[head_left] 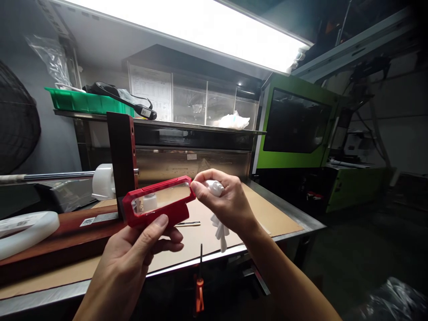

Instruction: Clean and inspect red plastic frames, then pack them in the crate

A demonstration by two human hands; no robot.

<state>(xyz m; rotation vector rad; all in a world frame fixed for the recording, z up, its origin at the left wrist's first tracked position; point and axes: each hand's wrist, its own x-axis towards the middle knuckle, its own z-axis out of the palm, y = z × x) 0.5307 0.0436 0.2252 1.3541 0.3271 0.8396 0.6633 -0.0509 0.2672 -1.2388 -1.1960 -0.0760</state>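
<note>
In my left hand (143, 245) is a red plastic housing (174, 213) with a long window opening, held from below with the thumb on its near face. A white bottle-like container (150, 202) shows through the opening. My right hand (229, 198) is closed around a crumpled white glove (220, 234), whose finger-like ends dangle beneath the palm. The right thumb and forefinger meet the right end of the housing. Below my hands, a thin pen-like stick (187, 224) lies on the brown board (267, 209) covering the bench.
A dark red stand (121, 165) carries a metal rod with a white roll (103, 182). Orange-handled pliers or cutters (199, 294) hang at the bench's front edge. The shelf above bears a green tray (83, 101) and a white bundle (234, 121). A green machine (297, 120) stands right.
</note>
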